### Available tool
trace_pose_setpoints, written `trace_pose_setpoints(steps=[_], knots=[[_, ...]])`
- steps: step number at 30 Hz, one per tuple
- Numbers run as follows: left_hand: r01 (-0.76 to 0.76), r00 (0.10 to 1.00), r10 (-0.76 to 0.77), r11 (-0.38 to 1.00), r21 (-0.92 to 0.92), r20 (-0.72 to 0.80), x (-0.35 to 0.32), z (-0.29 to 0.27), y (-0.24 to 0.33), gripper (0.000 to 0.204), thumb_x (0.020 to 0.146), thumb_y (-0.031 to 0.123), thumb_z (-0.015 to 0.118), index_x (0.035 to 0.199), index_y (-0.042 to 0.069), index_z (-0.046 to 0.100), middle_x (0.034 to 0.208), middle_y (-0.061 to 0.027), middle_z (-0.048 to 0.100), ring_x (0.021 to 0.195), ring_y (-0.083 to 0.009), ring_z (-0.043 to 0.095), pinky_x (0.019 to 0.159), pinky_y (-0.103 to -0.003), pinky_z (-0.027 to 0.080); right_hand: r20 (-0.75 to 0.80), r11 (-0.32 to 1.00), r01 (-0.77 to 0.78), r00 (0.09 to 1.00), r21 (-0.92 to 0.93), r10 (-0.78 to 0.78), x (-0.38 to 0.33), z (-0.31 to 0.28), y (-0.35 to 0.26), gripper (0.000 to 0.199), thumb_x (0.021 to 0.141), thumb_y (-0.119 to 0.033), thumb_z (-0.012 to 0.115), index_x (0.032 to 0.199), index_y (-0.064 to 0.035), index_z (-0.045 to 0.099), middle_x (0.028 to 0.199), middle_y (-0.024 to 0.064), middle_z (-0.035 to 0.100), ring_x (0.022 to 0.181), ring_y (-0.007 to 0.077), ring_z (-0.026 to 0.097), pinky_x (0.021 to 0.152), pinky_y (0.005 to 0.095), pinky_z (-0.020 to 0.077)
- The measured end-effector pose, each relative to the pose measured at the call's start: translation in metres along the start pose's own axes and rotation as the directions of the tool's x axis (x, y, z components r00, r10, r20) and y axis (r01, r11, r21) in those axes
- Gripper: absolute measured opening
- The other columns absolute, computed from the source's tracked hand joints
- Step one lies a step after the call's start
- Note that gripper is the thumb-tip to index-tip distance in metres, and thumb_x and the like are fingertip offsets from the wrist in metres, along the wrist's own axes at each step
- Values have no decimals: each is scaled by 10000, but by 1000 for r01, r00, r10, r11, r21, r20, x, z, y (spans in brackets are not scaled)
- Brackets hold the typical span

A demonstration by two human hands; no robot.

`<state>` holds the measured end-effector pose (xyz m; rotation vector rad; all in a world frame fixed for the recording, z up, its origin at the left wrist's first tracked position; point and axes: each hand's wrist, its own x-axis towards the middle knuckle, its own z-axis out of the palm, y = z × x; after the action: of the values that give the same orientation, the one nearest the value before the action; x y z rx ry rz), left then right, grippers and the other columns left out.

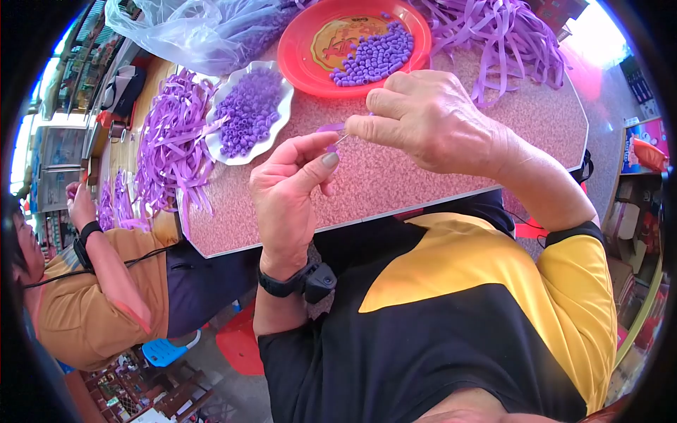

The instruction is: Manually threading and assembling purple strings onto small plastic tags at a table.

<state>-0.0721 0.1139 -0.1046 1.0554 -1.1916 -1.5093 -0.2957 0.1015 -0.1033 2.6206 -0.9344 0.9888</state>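
Purple bit (332, 149): over the counter (395, 187), too small to identify.
Left grip (285, 180): thumb and finger pinched on it.
Right grip (431, 125): fingers closed on a thin needle (341, 139).
Beads (372, 62): in the red plate (295, 49) and white dish (285, 102) beyond.

Glossy plastic beads (377, 58), smooth ribbons (173, 134)

bright daylight look, blown-out glare upper right and along left rim, pinkish haze right of worktop (402, 173), soft shadows, fisheye bending, black corners, blue fringing, tiny detail between fingers (375, 130) unclear
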Motion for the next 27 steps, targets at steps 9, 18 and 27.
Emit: trace_pose_setpoints(steps=[9, 18, 27], knots=[[-81, 994, 89, 990, 118, -68, 4, -2, -4, 71, 836, 34, 723, 872, -27, 711, 716, -2, 613, 567, -53, 485, 506, -195, 351, -42, 993, -100, 994, 66, 103, -1, 0, 12, 187, 770, -54, 645, 955, -40, 632, 884, 93, 598, 823, 298, 622, 689, 400, 494], [-56, 996, 62, 994, 93, -67, 4, 5, -8, 80, 837, 47, 724, 870, -25, 713, 710, 1, 603, 559, -49, 481, 499, -195, 349, 41, 992, -87, 996, 90, 83, -1, 6, 0, 162, 765, -76, 633, 923, -41, 613, 909, 88, 599, 887, 283, 618, 748, 421, 478], [-87, 996, 87, 996, 13, -5, 8, 22, -11, 252, 766, -18, 818, 1004, -10, 738, 800, 36, 610, 708, -12, 520, 610, -164, 406, 14, 973, -189, 982, 134, 188, -2, 3, -4, 154, 752, -70, 661, 897, -54, 612, 731, 97, 606, 665, 328, 627, 561, 433, 471]])
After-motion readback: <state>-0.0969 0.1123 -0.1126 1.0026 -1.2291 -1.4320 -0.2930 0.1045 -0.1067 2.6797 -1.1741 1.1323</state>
